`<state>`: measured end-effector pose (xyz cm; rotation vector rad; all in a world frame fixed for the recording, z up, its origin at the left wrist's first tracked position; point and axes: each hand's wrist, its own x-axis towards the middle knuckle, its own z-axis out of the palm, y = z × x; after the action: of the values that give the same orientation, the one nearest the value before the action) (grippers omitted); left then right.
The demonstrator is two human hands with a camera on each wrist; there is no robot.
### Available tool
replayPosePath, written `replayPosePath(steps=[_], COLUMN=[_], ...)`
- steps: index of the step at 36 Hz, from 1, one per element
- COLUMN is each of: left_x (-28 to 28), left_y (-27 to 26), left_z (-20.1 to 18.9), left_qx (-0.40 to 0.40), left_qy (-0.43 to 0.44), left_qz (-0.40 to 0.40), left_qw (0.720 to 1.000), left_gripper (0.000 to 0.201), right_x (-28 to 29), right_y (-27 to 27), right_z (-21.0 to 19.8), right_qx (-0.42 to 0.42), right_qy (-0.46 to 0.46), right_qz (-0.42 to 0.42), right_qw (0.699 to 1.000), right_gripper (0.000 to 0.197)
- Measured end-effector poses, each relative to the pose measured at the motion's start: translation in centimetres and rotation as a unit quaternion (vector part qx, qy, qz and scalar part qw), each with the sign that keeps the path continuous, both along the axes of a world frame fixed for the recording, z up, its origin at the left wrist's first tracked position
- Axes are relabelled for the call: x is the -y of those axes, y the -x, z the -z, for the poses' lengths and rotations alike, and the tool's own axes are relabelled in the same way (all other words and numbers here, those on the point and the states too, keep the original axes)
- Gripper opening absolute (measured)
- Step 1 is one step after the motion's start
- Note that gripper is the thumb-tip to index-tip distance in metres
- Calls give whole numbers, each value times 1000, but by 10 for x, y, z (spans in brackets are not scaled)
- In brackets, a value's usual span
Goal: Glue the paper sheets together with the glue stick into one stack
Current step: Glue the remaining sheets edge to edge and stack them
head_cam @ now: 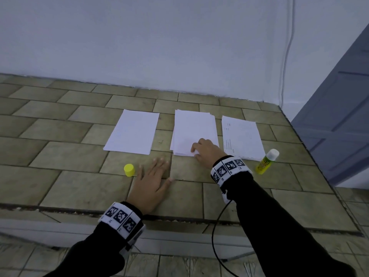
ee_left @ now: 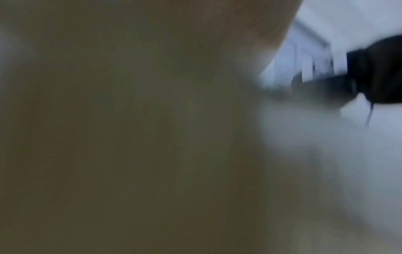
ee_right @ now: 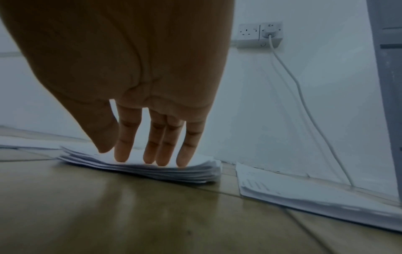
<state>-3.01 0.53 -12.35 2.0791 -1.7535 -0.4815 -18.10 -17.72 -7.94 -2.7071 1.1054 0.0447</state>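
Observation:
Three white paper piles lie side by side on a tiled ledge [head_cam: 60, 152]: a left pile [head_cam: 132, 131], a fanned middle stack [head_cam: 193, 126] [ee_right: 195, 173], and a right pile [head_cam: 241, 136] [ee_right: 304, 197] with printed text. My right hand [head_cam: 200, 149] [ee_right: 150, 159] has its straight fingertips [ee_right: 121, 158] on the near edge of the middle stack. My left hand [head_cam: 157, 168] lies flat and spread on the tile, holding nothing. The uncapped yellow glue stick [head_cam: 266, 161] stands near the right pile. Its yellow cap [head_cam: 129, 170] sits left of my left hand. The left wrist view is a blur.
A white wall [head_cam: 179, 47] rises just behind the papers, with a socket [ee_right: 260, 33] and a white cable [head_cam: 285, 56] running down it. A grey door [head_cam: 339, 116] stands at the right. The ledge's front edge [head_cam: 179, 217] is under my wrists. A black cable [head_cam: 214, 236] hangs from my right wrist.

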Motion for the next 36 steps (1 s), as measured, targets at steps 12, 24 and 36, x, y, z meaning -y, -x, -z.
replayPosePath(steps=[12, 24, 36], left_x=[14, 90, 97], left_y=[-65, -132, -139], left_z=[-124, -59, -33], left_qx=[-135, 90, 175], left_qy=[51, -184, -203], left_qz=[-61, -116, -120], left_qw=[988, 972, 956], left_gripper=[50, 84, 81], right_x=[-25, -2, 13], right_y=[47, 147, 158], right_z=[-47, -53, -20], right_qx=[235, 342, 202], right_qy=[143, 11, -54], right_qz=[45, 396, 389], right_qw=[960, 852, 897], right_gripper=[22, 81, 34])
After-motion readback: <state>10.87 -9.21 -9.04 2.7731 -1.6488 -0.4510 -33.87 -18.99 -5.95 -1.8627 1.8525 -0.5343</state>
